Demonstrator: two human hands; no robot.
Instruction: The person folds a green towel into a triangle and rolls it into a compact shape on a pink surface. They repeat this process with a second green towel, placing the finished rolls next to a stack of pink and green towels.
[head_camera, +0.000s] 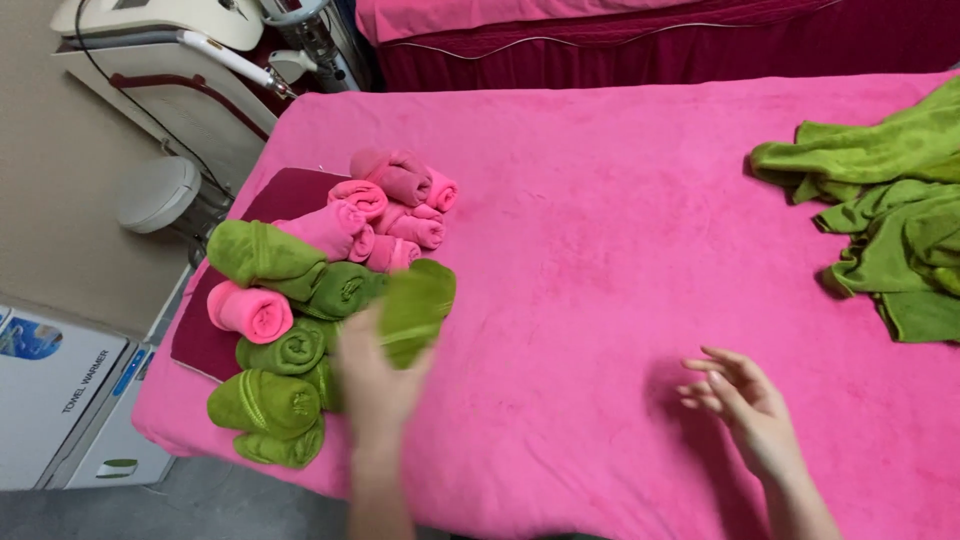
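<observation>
The left hand's (372, 372) grip closes on a rolled green towel (415, 305) at the towel stack (320, 270); right hand (745, 400) open, empty (loose green towels (890, 215) remain unrolled, well right of the stack).

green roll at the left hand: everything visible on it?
The green rolled towel is terry-like cloth, wound into a fat roll with a stitched band near its lower end. It is motion-blurred. It lies at the right edge of the rolled towel pile on the pink bed cover. The left hand touches its lower end; grip unclear.
</observation>
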